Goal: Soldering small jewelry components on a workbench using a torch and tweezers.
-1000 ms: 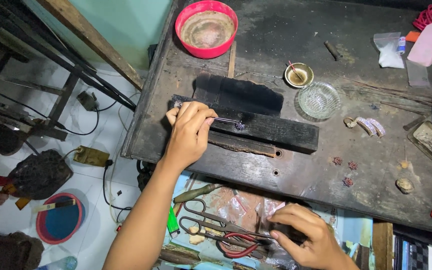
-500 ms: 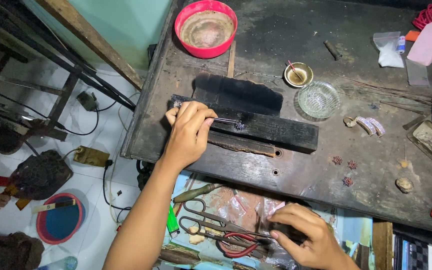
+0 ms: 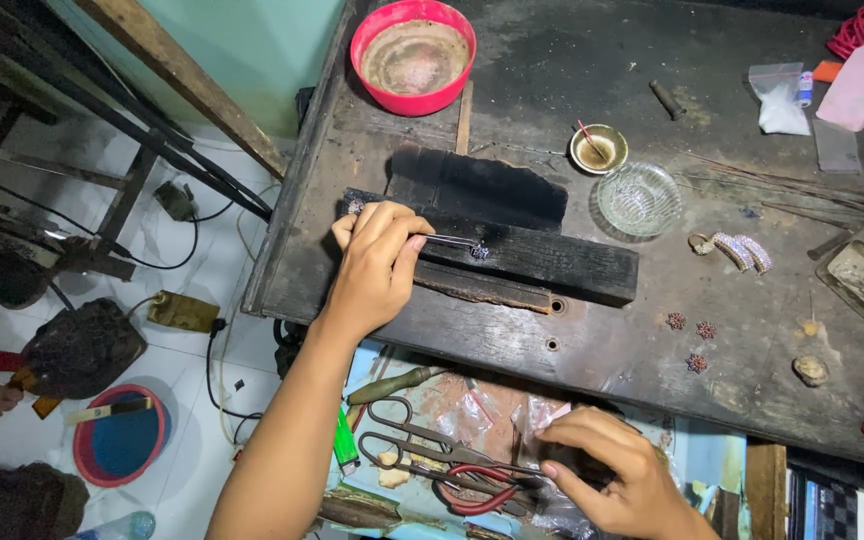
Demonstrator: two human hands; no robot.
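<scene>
Left hand (image 3: 377, 262) fingers pinched shut on tweezers (image 3: 444, 240), tips at a small sparkly piece (image 3: 479, 252) sitting on the charred block (image 3: 527, 262), near the bench's (image 3: 592, 330) left edge. Right hand (image 3: 607, 478) is below the bench's front edge, in the open drawer (image 3: 402, 500); fingers curled down onto clear plastic bags (image 3: 542, 415), can't tell if it actually grips one. Scissors (image 3: 407, 435) and red pliers (image 3: 477, 497) lie just left of that hand. Red bowl (image 3: 412, 55) at back-left corner. Glass dish (image 3: 638, 198) and small brass cup (image 3: 598, 148) mid-bench, behind the block.
</scene>
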